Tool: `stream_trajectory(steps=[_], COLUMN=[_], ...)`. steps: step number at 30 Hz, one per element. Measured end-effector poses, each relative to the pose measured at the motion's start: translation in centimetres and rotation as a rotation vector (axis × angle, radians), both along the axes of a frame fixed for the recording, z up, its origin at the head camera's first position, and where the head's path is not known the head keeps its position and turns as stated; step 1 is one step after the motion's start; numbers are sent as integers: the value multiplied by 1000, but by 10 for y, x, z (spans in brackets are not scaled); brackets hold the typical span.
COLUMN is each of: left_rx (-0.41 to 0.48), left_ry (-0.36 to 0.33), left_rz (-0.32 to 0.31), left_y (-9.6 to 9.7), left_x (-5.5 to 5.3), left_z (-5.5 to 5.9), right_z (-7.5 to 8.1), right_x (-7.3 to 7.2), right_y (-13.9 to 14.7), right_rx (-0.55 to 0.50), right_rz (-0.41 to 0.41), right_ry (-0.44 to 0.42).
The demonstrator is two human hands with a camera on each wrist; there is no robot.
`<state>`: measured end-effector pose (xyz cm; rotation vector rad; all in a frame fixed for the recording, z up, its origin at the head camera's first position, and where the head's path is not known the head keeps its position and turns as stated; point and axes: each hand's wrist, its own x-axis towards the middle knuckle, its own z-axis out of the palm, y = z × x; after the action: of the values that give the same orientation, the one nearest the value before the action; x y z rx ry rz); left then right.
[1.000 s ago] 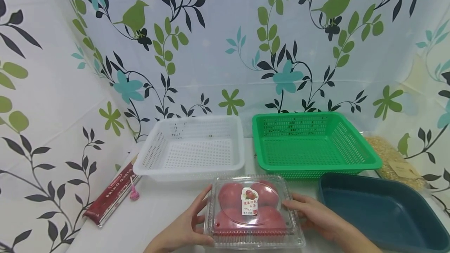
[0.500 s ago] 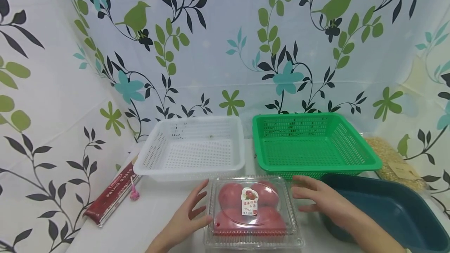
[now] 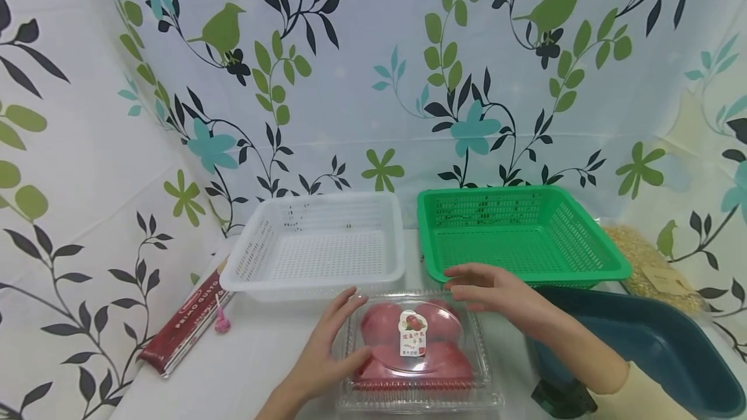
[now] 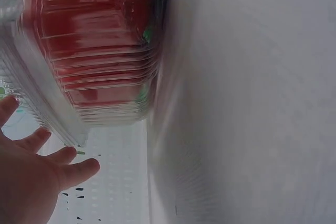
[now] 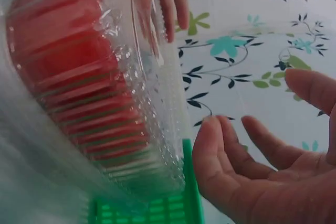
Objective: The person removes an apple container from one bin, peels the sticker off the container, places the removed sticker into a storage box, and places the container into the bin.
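Note:
A clear plastic clamshell box point(image 3: 420, 400) of red apples point(image 3: 382, 326) sits on the white table in front of me, its lid down. A white label point(image 3: 413, 334) with an apple picture is stuck on top. My left hand point(image 3: 327, 352) is at the box's left side, fingers spread and thumb overlapping the lid in the head view. In the left wrist view its fingertips are right at the rim. Over the far right corner reaches my right hand point(image 3: 496, 293), fingers extended and holding nothing. The right wrist view shows its fingers point(image 5: 207, 145) apart from the box.
Behind the box stand a white basket point(image 3: 327, 289) and a green basket point(image 3: 528, 277). A dark blue tub point(image 3: 648, 342) is at the right, with a bag of grain-like pieces point(image 3: 653, 264) behind it. At left lie a red spaghetti packet point(image 3: 183, 323) and a pink lollipop point(image 3: 222, 323).
Both hands have let go of the box's sides. The right hand has risen and moved left over the far corner; the left has shifted slightly up and right. The box stayed put.

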<state>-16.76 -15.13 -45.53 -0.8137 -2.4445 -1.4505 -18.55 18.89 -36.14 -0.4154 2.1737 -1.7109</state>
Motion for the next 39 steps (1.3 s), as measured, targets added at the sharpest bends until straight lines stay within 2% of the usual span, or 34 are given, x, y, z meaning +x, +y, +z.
stream_trajectory(steps=[4, 12, 20, 27, 33, 39], left_rx=[-10, 1, 20, 32, 37, 30], left_ry=[54, 89, 20, -36, -56, -38], left_rz=[-8, -28, -61, -56, -58, -55], left_y=[0, 0, 0, -1, 0, -1], left_x=[-4, -5, -6, -6, -5, -5], left_z=[-2, -4, -6, -5, -4, -5], right_z=[-5, -8, -12, -11, -10, -13], right_x=[-11, -23, -27, -25, -24, -24], right_y=[-14, -38, -51, -54, -58, -63], right_rx=[-18, 85, 181, 252, 317, 374], right_rz=[61, 117, 194, 271, 283, 273], right_ry=[7, 50, 132, 231, 274, 343])
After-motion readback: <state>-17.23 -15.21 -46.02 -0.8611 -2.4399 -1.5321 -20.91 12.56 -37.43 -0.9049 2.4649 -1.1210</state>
